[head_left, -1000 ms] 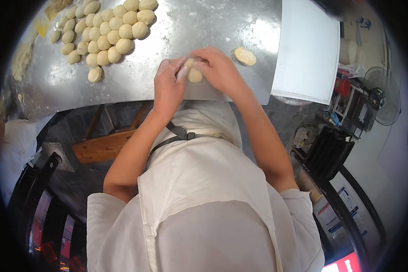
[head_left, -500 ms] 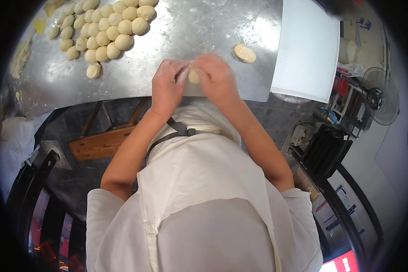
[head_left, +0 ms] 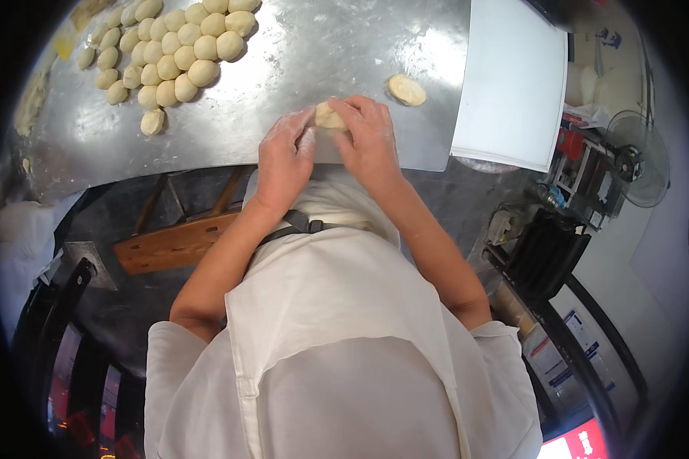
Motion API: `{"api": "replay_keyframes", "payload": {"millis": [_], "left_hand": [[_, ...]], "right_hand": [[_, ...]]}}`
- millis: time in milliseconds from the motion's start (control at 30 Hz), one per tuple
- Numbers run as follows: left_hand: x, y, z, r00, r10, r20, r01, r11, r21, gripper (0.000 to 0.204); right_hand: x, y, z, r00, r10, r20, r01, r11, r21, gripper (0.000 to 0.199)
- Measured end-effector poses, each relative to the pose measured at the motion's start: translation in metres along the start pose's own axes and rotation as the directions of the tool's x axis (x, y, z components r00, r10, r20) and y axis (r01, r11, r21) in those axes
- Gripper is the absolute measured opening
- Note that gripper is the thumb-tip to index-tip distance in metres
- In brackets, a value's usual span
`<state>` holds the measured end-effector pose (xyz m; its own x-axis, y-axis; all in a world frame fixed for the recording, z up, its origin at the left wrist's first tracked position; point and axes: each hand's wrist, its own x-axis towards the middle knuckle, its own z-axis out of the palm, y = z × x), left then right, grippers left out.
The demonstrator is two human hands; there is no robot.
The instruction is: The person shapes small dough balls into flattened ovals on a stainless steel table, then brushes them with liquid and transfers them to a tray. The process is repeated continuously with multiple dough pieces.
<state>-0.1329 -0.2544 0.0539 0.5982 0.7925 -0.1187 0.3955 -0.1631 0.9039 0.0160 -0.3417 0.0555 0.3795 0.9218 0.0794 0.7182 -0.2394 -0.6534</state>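
In the head view, a small lump of dough (head_left: 328,117) is held up at the near edge of the metal table (head_left: 314,46), between the left hand (head_left: 287,145) and the right hand (head_left: 369,138). The lump is clamped by the right hand, whose fingers are laid over its far side. Its left end is met by the fingertips of the left hand; whether it is gripped there as well cannot be told. Half a second ago, a rounder bulge was seen between the thumbs, with the fingers drawn together above it. Now the lump is seen farther from the body and looks wider, and a strip of bare metal is shown between the thumbs.

The dough balls (head_left: 184,57) at far left are left in the same close group, with one single ball (head_left: 152,122) set at its near end. The flat oval piece of dough (head_left: 407,90) is likewise unmoved, to the right of the hands and near the white board (head_left: 505,84). The whole scene is shifted slightly leftward in the view. A wooden bench (head_left: 172,249) is seen below the table at left, and a fan (head_left: 635,161) at right.
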Motion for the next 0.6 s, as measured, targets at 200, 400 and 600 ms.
{"api": "replay_keyframes", "payload": {"millis": [200,400,600], "left_hand": [[0.007,-0.003,-0.004,0.996,0.016,0.087,-0.024,0.996,0.090,0.035],[0.011,-0.015,-0.016,0.988,0.155,-0.003,-0.154,0.984,0.089,0.037],[0.021,-0.061,-0.048,0.921,0.354,-0.160,-0.303,0.913,0.274,0.036]], "right_hand": [[0.006,0.002,0.011,0.998,-0.007,-0.061,0.006,1.000,-0.005,0.044],[0.007,-0.001,0.010,0.996,0.024,-0.087,-0.022,1.000,0.022,0.037],[0.081,-0.013,0.015,0.987,0.042,-0.158,-0.051,0.997,-0.052,0.016]]}}
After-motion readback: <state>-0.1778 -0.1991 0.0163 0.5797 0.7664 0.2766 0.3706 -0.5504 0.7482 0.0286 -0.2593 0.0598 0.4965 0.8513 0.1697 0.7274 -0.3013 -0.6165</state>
